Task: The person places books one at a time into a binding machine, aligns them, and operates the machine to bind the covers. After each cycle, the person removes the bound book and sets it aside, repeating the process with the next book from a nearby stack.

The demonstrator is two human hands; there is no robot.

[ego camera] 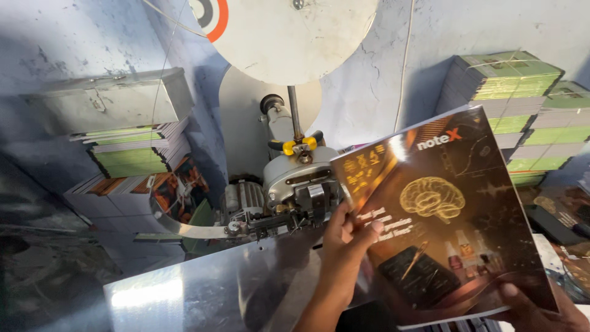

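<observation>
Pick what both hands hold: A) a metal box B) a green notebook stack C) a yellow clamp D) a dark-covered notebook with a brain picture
D: the left hand grips the left edge of the dark notebook and the right hand its lower right corner; the cover shows a glowing brain.

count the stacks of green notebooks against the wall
3: one stack at left under a metal box, two at right, a taller stack and another beside it; more may be hidden.

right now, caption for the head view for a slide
Both hands hold a dark glossy notebook before a stitching machine.
</observation>
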